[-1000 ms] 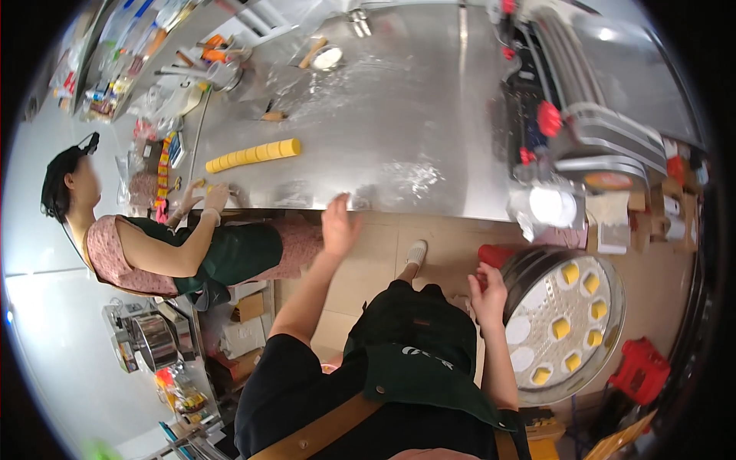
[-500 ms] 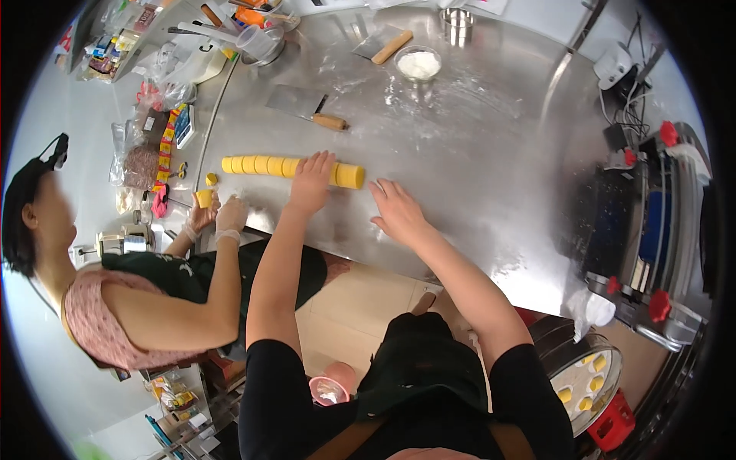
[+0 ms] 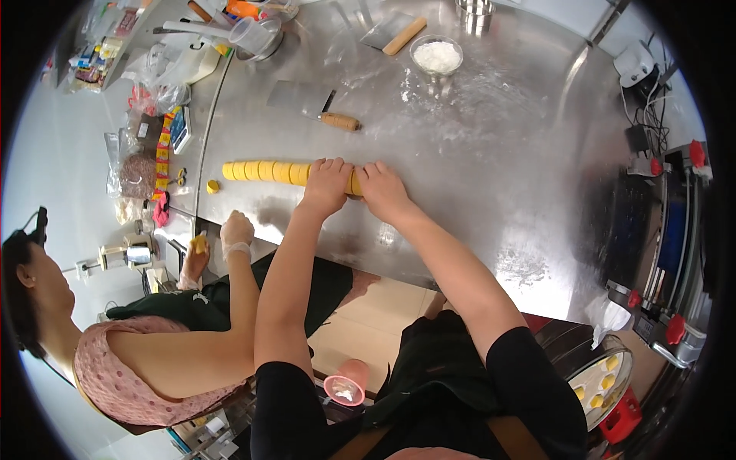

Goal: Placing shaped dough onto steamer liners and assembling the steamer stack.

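A yellow dough log (image 3: 268, 172), cut across into several slices that stay in a row, lies from left to right on the steel table. My left hand (image 3: 328, 185) is closed over the log near its right part, fingers on the far side. Against the right end, my right hand (image 3: 382, 189) curls its fingers round the dough. A narrow strip of yellow shows between my hands; the rest of that end is hidden beneath them. Just beyond the log lies a broad steel blade with a wooden handle (image 3: 340, 121).
On the left a co-worker's gloved hand (image 3: 238, 228) hovers by the table edge; their other hand holds a yellow dough piece (image 3: 199, 244). A small dough piece (image 3: 212, 186) lies near the log. Farther back are a flour bowl (image 3: 437, 55) and a second wooden-handled blade (image 3: 405, 36).
My right hand has moved left from the bare table onto the log's right end. My left hand has shifted slightly right along the log. The co-worker's hand with the dough piece has dropped nearer their body.
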Demonstrator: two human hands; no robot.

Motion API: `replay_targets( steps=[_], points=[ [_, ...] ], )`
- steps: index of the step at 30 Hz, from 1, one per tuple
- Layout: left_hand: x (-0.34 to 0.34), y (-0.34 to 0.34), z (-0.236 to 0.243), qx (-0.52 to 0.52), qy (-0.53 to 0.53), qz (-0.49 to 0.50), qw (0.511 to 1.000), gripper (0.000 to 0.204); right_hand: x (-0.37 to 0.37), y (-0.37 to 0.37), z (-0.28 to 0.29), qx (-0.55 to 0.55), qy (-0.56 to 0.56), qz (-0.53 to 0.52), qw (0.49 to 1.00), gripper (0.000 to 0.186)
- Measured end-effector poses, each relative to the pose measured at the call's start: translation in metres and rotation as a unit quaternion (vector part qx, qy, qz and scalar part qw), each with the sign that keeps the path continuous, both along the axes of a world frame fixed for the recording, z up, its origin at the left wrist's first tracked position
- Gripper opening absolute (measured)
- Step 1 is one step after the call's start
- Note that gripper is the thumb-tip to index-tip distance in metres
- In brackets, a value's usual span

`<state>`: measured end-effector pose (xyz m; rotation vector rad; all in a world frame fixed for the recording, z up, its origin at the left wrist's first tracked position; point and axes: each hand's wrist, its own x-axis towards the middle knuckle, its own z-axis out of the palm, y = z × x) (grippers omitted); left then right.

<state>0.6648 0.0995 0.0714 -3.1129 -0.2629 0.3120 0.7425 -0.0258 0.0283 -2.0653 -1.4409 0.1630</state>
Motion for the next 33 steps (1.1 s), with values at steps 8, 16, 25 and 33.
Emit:
replay_targets(
  steps=[8, 16, 25, 33],
  points=[
    [-0.009, -0.019, -0.007, 0.039, -0.115, -0.042, 0.992, 0.031, -0.013, -0.019, 0.004, 0.053, -0.085, -0.014, 0.995, 0.030],
    [-0.029, -0.078, 0.007, -0.124, -0.217, 0.010, 0.968, 0.051, -0.035, -0.150, 0.012, 0.128, 0.391, -0.140, 0.901, 0.053],
    [-0.038, -0.322, -0.002, -0.461, 0.044, -0.002, 0.886, 0.045, -0.147, -0.479, 0.053, 0.093, 0.385, -0.493, 0.775, 0.057],
    [-0.046, -0.551, 0.009, -0.502, 0.104, -0.306, 0.802, 0.043, -0.273, -0.681, 0.037, 0.053, 0.192, -0.764, 0.614, 0.054]
  ],
)
